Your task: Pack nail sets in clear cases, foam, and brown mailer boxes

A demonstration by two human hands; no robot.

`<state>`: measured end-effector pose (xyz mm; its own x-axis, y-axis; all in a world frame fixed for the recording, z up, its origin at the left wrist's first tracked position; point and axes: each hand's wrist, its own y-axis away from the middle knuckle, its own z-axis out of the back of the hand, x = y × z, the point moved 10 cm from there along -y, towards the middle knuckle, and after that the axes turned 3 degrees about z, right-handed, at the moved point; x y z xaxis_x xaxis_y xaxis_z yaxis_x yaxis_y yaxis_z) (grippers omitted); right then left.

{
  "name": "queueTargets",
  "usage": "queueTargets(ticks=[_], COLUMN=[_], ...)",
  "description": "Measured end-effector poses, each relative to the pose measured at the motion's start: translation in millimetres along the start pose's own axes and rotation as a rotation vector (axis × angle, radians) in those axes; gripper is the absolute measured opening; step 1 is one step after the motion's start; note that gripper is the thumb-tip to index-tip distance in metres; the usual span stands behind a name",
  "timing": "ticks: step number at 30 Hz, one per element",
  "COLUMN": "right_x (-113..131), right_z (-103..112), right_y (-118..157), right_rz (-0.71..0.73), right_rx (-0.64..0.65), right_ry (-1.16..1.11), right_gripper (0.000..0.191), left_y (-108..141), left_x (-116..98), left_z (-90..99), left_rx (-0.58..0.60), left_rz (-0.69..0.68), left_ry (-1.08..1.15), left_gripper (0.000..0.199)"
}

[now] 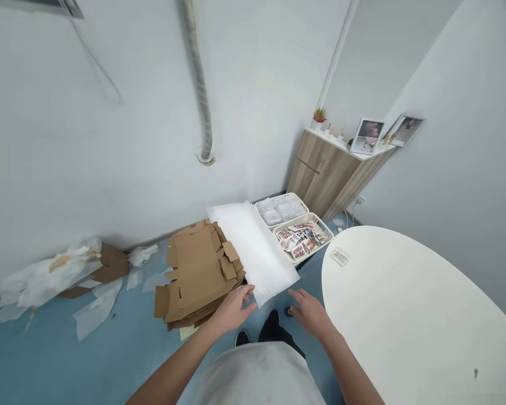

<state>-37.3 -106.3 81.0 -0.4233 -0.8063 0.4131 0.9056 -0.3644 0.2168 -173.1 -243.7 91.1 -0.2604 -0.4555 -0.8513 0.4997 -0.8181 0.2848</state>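
Observation:
My left hand (pixel 235 309) is open, its fingers apart, by the near left corner of a stack of white foam sheets (pixel 259 247). My right hand (pixel 310 310) is also open, just off the near right corner of the sheets. Whether either hand touches the sheets I cannot tell. To the left lies a pile of flattened cardboard boxes (pixel 196 267). Beyond the sheets stand two white baskets: one basket (pixel 257 207) has clear plastic cases in it, the other basket (pixel 329 232) holds several printed cards with what look like nail sets.
A white round-edged table (pixel 388 304) fills the right side, with a small clear case (pixel 340 256) near its edge. A wooden cabinet (pixel 329 174) with picture frames stands in the corner. Scraps of plastic wrapping (pixel 54 275) lie on the blue floor (pixel 59 365) at left.

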Motion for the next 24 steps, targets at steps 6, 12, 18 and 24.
queueTargets(ticks=[6, 12, 18, 24], right_x=[12, 5, -10, -12], right_z=[-24, -19, -21, -55], right_y=[-39, -102, -175, -230], right_rz=[0.1, 0.132, 0.155, 0.126], right_rx=[0.14, 0.074, 0.082, 0.21], right_ry=[0.038, 0.085, -0.013, -0.159], right_gripper=[0.043, 0.042, 0.044, 0.059], left_y=[-18, -57, -128, -167], left_x=[18, 40, 43, 85], left_z=[-5.3, -7.5, -8.2, -28.3], left_rx=[0.016, 0.037, 0.0, -0.039], left_rz=[0.079, 0.273, 0.393, 0.666], left_ry=[0.113, 0.239, 0.282, 0.337], left_gripper=[0.048, 0.051, 0.052, 0.066])
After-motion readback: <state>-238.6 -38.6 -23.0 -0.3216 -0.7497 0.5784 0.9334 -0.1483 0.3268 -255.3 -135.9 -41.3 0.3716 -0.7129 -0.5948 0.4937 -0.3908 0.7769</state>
